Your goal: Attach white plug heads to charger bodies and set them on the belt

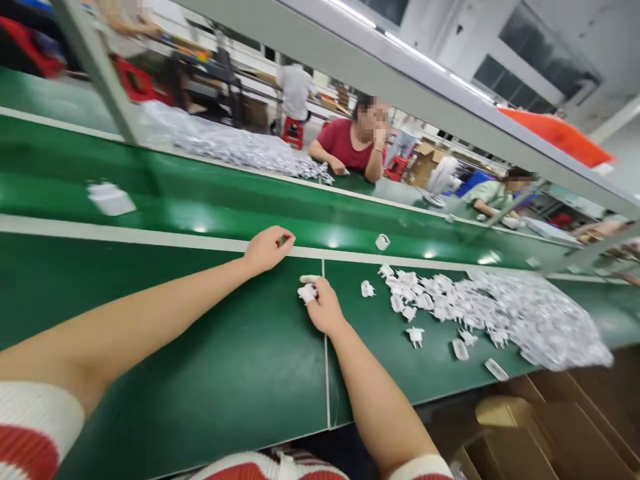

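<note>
My right hand is closed on a white plug piece above the green bench. A second pale white piece shows at its fingertips, partly covered by the fingers. Up and to the left, my left hand hovers by the white edge strip, its fingers curled into a loop with nothing visible in them. Right of my hands lies a heap of white plug pieces with metal pins. One loose plug piece rests between the heap and my right hand.
A clear plastic bag adjoins the heap. White pieces lie on the green conveyor belt, including a blurred plug piece and a small cover. Cardboard boxes stand below right. Co-workers, one in a red shirt, sit across.
</note>
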{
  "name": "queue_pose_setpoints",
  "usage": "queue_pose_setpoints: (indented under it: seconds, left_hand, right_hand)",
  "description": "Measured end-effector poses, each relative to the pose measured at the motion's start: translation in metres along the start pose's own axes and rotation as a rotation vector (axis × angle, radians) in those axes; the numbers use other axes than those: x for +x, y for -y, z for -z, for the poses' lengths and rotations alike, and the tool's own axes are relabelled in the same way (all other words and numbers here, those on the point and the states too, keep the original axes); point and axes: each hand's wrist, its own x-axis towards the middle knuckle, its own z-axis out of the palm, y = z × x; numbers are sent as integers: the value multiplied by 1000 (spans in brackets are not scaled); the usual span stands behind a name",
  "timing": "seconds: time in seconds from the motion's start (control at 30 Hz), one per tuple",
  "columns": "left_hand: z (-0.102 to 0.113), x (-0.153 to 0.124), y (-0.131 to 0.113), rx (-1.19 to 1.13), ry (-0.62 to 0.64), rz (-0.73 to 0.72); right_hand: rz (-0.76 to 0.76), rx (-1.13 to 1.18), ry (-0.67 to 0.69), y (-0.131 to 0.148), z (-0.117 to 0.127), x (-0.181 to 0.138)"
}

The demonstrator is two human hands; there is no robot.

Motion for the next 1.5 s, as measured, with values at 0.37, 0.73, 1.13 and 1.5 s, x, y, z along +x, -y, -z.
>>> queue_pose_setpoints:
  seconds: [0.37,0.73,1.13,1.5]
  left_hand:
    - [-161,131,-103,-68,394,-68]
    - [-167,128,-104,-155,476,-10]
    - [38,-77,-38,-785,354,434]
    - [74,-151,-41,-1096,405,509]
  right_hand:
    - [-124,-140,173,17,0,-8]
    - [22,-275,282,20,4,-8]
    - [-55,178,-312,6,3,4]
    - [-135,393,-269,15,-4,0]
